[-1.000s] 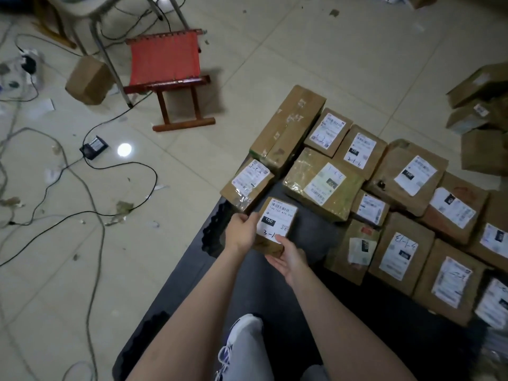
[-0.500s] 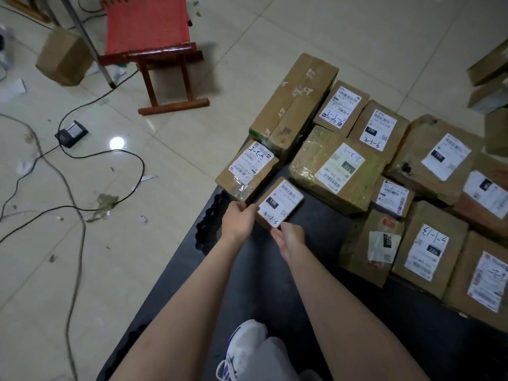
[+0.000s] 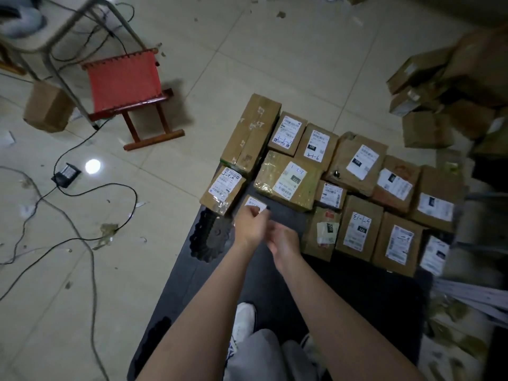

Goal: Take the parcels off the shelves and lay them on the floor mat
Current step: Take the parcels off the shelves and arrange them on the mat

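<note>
A small brown parcel (image 3: 254,204) with a white label lies on the dark floor mat (image 3: 357,298) at the near left corner of the laid-out rows. My left hand (image 3: 247,225) covers its near edge, fingers curled on it. My right hand (image 3: 284,240) is drawn back just right of the left hand, blurred and loosely curled, holding nothing. Several labelled parcels fill the mat beyond, among them a taped one (image 3: 287,180) and a long box (image 3: 251,133).
A red folding stool (image 3: 123,86) stands at the far left by metal table legs (image 3: 66,86), with a loose box (image 3: 46,110). Black cables (image 3: 82,193) and a power adapter (image 3: 65,175) trail across the tiles. A heap of boxes (image 3: 439,105) lies far right. My shoe (image 3: 243,323) is on the mat.
The small parcel has gone down onto the mat beside the others. My right hand has let go of it and pulled back. The view has tilted up.
</note>
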